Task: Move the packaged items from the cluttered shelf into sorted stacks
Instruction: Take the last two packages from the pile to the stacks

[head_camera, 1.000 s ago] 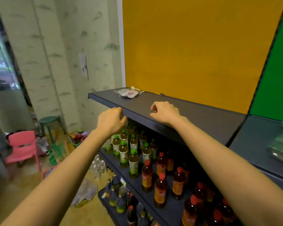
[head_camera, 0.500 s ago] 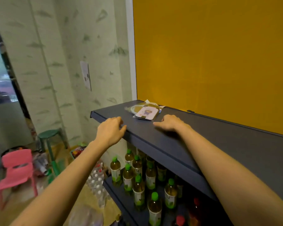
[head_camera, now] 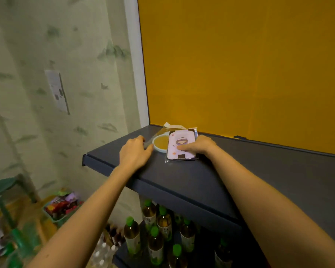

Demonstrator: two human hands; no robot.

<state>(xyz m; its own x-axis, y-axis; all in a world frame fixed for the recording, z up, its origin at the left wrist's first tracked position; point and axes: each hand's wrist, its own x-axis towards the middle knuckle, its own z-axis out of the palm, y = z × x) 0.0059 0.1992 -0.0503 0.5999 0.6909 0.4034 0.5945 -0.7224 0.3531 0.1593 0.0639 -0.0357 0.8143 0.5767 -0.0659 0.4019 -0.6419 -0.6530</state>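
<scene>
While right hand [head_camera: 198,147] presses pink packet [head_camera: 181,147] | left hand [head_camera: 134,152] beside

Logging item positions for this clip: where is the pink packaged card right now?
The pink packaged card lies flat on the top shelf near its left back corner, under the right hand, beside a round yellow packet.

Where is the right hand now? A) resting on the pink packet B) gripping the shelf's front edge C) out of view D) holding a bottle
A: the right hand lies on the pink packet atop the shelf, fingers spread over its face.
</scene>
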